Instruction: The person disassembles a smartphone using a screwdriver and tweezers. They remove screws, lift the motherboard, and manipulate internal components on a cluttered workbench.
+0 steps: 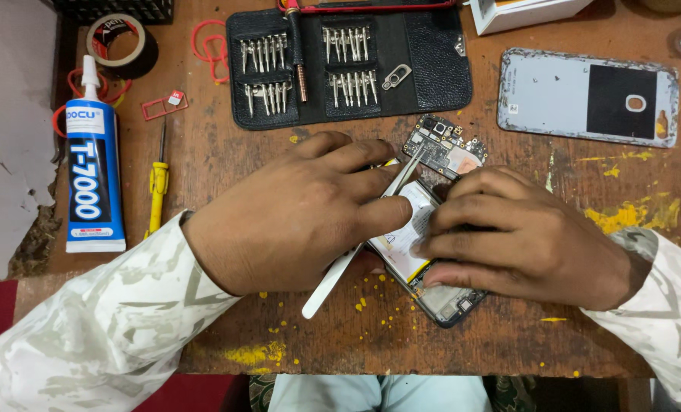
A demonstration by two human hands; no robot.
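On a worn wooden table [203, 168], the left hand [294, 214] lies palm-down, fingers pinching tweezers [355, 244] over an opened phone [424, 259]; the right hand [523, 236] presses it with fingers together

Opened phone [439, 294] lay tilted on the tabletop [508, 336], back off, battery exposed; white tweezers [340, 271] slanted across it, tips up-right.

Opened phone [432, 267] lies under both yr hands, L hand [294, 210] & R hand [516, 236]. Tweezers [359, 244] in L, tips toward circuit board [443, 145] just behind R fingers. Bit case [348, 65] behind hands; back cover [584, 95] behind R; glue tube [92, 168] & screwdriver [157, 179] left of L.
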